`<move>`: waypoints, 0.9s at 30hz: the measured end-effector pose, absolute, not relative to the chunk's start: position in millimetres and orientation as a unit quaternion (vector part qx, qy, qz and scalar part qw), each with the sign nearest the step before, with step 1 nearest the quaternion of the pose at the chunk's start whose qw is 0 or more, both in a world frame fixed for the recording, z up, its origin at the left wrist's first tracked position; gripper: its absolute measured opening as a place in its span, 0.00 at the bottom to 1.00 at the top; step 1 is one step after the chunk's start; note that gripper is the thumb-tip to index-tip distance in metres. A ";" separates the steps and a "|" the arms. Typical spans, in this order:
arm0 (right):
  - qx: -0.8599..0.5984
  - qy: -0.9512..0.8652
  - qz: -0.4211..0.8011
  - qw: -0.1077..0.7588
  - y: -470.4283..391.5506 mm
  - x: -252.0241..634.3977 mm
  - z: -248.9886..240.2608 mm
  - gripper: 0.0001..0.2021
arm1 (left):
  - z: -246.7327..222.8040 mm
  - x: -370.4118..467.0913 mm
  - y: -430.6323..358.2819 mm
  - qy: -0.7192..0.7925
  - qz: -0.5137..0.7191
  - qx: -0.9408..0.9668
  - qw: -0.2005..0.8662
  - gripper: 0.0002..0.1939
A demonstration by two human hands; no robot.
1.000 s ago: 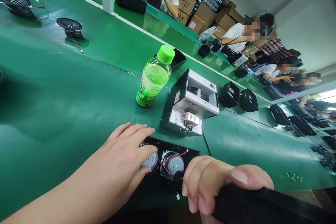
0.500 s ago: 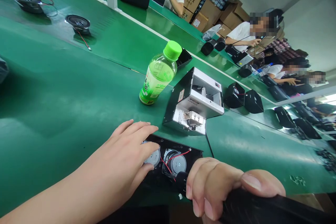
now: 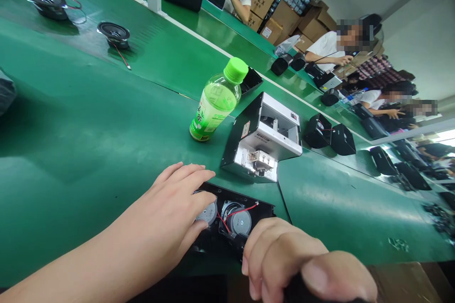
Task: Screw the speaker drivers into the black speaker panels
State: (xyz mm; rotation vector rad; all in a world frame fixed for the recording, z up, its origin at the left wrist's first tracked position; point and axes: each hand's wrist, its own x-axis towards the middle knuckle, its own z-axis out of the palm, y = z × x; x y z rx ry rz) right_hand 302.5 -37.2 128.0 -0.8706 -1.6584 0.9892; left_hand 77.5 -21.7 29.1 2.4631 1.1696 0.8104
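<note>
A black speaker panel [image 3: 231,194] lies on the green bench in front of me, with round grey-backed speaker drivers [image 3: 241,221] set in it and red wires across them. My left hand [image 3: 179,203] grips the panel at its left end, its thumb and index finger around the left driver and the other fingers spread over the far edge. At the panel's right end, my right hand [image 3: 291,255] is wrapped around a black electric screwdriver [image 3: 293,289]. The screwdriver's nose points down at the panel; its tip is hidden. A white and black screw feeder [image 3: 265,139] stands just beyond the panel.
A green-capped drink bottle [image 3: 216,102] stands beside the screw feeder. Loose speakers [image 3: 113,33] lie at the far left. Open black speaker boxes [image 3: 343,138] sit to the right, past the feeder. Co-workers [image 3: 327,49] sit across the bench, with cardboard boxes [image 3: 261,0] behind them.
My right hand has moved slightly left and down, tilting the electric screwdriver more toward me. My left hand stays on the panel. The view has shifted a little.
</note>
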 end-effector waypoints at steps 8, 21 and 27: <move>-0.292 -0.729 0.425 0.450 -63.8 327.9 87.6 0.20 | 29.1 78.6 -24.0 0.410 0.276 0.854 0.161 0.17; -0.243 -0.750 0.386 0.478 -57.1 337.0 85.4 0.16 | 26.2 78.4 -25.9 0.415 0.275 0.854 0.154 0.14; -0.264 -0.648 0.371 0.610 -60.0 341.4 96.8 0.26 | 40.5 89.8 -37.5 0.336 0.423 0.824 0.169 0.18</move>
